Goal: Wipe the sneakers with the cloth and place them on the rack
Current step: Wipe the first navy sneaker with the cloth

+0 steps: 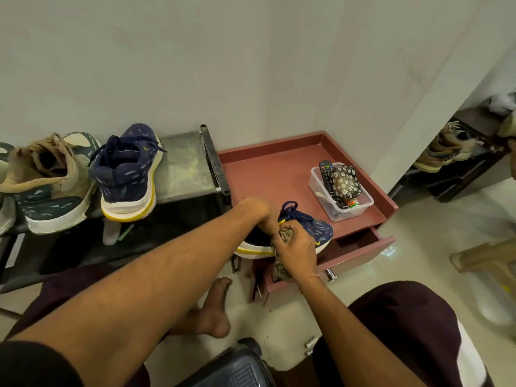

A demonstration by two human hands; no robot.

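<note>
A navy sneaker point(318, 229) with a white and yellow sole is held over the front edge of the red cabinet. My left hand point(259, 212) reaches into its opening and grips it there. My right hand point(296, 247) grips a crumpled brownish cloth point(282, 268) and presses it against the sneaker's side. The matching navy sneaker point(129, 174) stands on the metal rack point(184, 163) at the left, heel toward me. Beside it on the rack sits a tan and green sneaker point(47, 180).
The red cabinet top point(265, 174) carries a clear plastic box point(342, 191) with a remote and a flowered pouch. Its drawer point(360, 247) hangs open below the sneaker. My bare foot point(212, 311) rests on the floor. More shoes point(446, 146) sit at the far right.
</note>
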